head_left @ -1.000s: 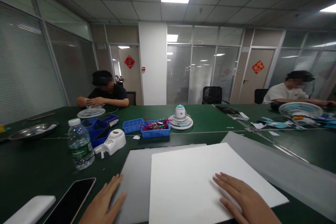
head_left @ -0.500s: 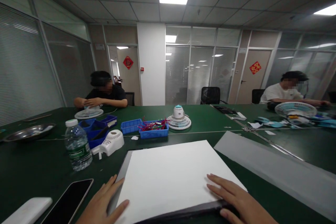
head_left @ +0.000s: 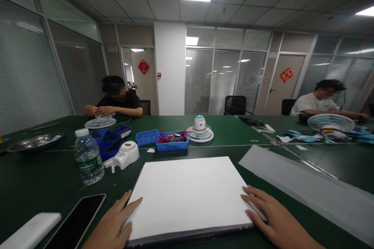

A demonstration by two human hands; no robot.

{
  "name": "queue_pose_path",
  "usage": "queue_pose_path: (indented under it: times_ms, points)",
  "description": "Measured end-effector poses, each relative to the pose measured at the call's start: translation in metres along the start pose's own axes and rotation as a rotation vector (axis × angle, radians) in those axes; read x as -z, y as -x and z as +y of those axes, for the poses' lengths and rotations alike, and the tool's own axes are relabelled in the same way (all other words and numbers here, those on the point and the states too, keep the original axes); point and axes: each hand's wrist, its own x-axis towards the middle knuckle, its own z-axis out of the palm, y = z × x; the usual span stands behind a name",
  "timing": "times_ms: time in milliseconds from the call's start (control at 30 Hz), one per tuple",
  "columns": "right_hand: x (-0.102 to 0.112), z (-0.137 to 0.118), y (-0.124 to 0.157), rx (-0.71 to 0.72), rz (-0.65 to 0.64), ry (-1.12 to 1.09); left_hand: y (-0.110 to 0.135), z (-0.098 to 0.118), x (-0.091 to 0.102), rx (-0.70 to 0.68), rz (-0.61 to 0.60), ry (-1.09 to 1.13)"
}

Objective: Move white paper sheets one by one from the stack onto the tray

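Observation:
A large white sheet (head_left: 188,194) lies squarely on a dark board (head_left: 187,238) in front of me on the green table (head_left: 43,190). My left hand (head_left: 112,223) rests flat at the sheet's left edge, fingers stretched out, thumb on the white surface. At the sheet's right edge my right hand (head_left: 274,220) lies flat with spread fingers. Neither hand holds anything.
A phone (head_left: 77,220) and a white case (head_left: 29,235) lie at my left. Behind them stand a water bottle (head_left: 88,161), a white fan part (head_left: 125,155), blue trays (head_left: 171,142) and a small fan (head_left: 200,130). A grey strip (head_left: 304,188) runs along the right. Two people sit at the far side.
The white sheet slid left over the grey board and now covers it, edges lined up. Both hands moved outward to the sheet's side edges.

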Motion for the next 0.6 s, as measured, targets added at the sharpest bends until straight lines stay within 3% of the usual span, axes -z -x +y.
queue_pose_path:
  times_ms: [367,600]
  points:
    - [0.0,0.001,0.001,0.058,-0.044,-0.041,-0.001,-0.003,-0.007,0.024,0.026,-0.034]
    - [-0.001,0.013,-0.004,0.068,0.018,-0.02,0.0,0.014,0.006,0.023,-0.021,-0.127]
